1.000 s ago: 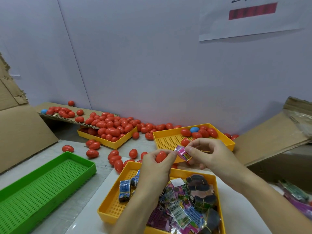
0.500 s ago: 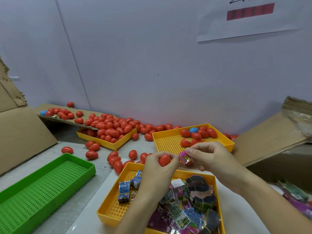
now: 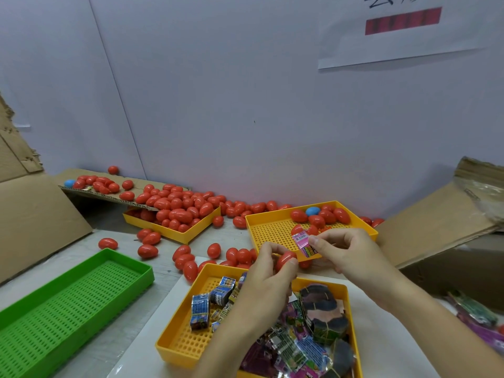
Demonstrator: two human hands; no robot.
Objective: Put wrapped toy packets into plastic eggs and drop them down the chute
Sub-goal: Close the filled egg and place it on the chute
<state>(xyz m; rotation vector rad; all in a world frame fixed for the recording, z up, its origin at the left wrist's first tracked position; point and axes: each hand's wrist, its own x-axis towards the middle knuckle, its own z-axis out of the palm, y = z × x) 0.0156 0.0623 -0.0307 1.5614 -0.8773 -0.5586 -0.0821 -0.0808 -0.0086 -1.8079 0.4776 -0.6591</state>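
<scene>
- Fingers (image 3: 313, 240) of the right hand (image 3: 351, 257) are pinching a pink wrapped packet (image 3: 303, 244) by its right edge, thumb and forefinger curled round it, the rest of the fingers folded loosely behind.
- Left hand (image 3: 268, 279) is gripping a red egg (image 3: 284, 260) between thumb and fingertips, the egg tilted with one end toward the packet; whether it is already split into halves cannot be told from the head view.
- Both hands are hovering over the gap between the near yellow tray (image 3: 174, 331), which is holding the stock of packets, and the far yellow tray (image 3: 272, 230), which is holding a few eggs.
- Packet and egg are sitting just beside one another, close but not plainly touching.
- Judging from this, the step in hand is loading the packet into the egg. Doing it well probably means opening the egg first, then folding or squeezing the packet narrow, since it is looking rather wide for the shell.
- Feeding it in end-first should be keeping the wrapper clear of the seam, so the halves can be snapping shut cleanly.
- Both wrists are angling inward, forearms coming up from the bottom of the view and converging at the middle.
- Loose red eggs (image 3: 177, 208) are lying heaped on a third yellow tray and the cardboard ramp (image 3: 114, 196) behind; a green tray (image 3: 68, 290) is sitting at the left.
</scene>
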